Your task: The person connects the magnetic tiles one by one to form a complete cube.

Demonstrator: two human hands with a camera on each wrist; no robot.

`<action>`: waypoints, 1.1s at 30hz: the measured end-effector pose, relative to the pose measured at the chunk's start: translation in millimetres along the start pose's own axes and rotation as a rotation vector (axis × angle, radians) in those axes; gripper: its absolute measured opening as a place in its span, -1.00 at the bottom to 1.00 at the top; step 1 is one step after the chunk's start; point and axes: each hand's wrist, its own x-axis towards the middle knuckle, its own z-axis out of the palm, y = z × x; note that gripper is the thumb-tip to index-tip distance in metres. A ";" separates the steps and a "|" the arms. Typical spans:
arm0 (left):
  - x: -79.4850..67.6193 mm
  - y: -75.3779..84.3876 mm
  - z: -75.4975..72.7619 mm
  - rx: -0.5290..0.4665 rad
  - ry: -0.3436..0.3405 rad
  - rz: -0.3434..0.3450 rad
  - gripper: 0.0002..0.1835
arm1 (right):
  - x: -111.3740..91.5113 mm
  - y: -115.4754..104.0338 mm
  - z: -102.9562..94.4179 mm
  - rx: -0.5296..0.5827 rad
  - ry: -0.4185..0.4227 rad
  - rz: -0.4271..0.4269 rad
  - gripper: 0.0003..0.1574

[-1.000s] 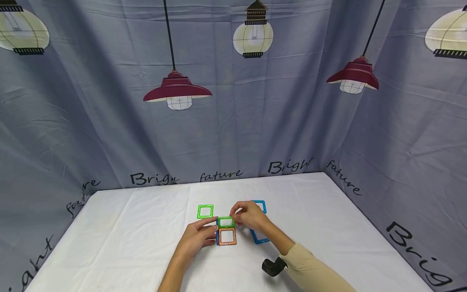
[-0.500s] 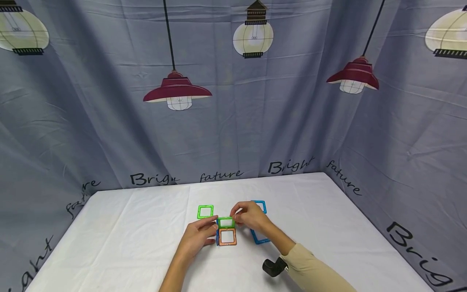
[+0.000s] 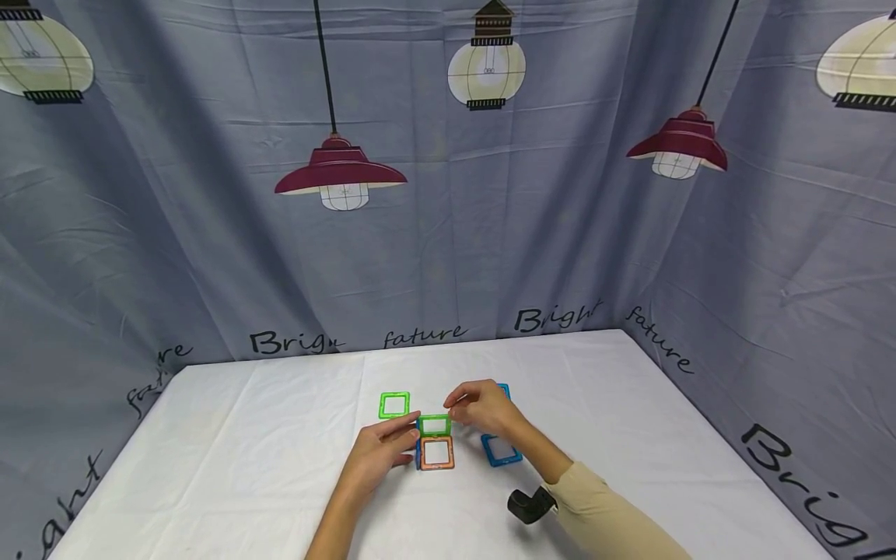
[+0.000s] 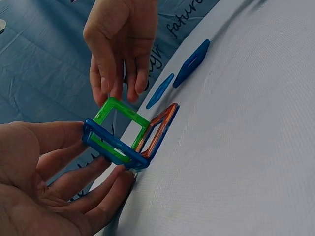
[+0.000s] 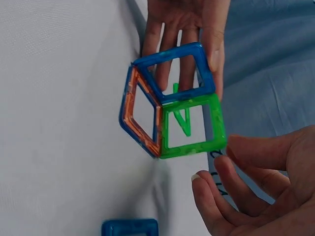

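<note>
Wall-joining, I reckon: left hand (image 3: 372, 457) props blue tile (image 5: 167, 55) straight-fingered, left of orange tile (image 3: 437, 467); right hand (image 3: 484, 406) sits loose by green tile (image 5: 217, 120) behind orange. Next probably needs another.

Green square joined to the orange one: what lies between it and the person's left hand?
A blue square lies between the green square and the left hand, as the right wrist view shows.

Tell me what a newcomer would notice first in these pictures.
The joined green frame, orange frame and blue frame would likely come first, low in the head view's middle. The two dark red lamps high on the grey-blue backdrop also stand out. A loose green square lies farther back, left of the joined frames.
</note>
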 end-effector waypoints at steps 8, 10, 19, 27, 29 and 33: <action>-1.0 -1.0 -0.1 -0.008 -0.002 -0.004 -0.52 | -14.1 8.1 -32.1 -0.087 -0.005 -0.003 -0.66; -0.6 -1.0 -0.6 -0.011 -0.003 -0.001 -0.53 | -18.9 13.7 -39.4 -0.112 -0.010 0.014 -0.61; 0.4 -1.2 -1.6 -0.025 -0.010 0.000 -0.53 | -37.4 43.8 -58.5 -0.215 -0.054 0.051 -0.45; 2.3 -2.8 -2.0 -0.035 -0.017 0.009 -0.52 | -45.0 58.1 -59.1 -0.218 -0.132 -0.011 -0.26; 2.6 -2.9 -1.9 -0.038 -0.017 0.006 -0.52 | -45.8 59.6 -58.0 -0.224 -0.132 -0.012 -0.25; 2.9 -3.2 -1.8 -0.037 -0.015 0.006 -0.52 | -45.6 62.6 -55.9 -0.230 -0.119 -0.004 -0.26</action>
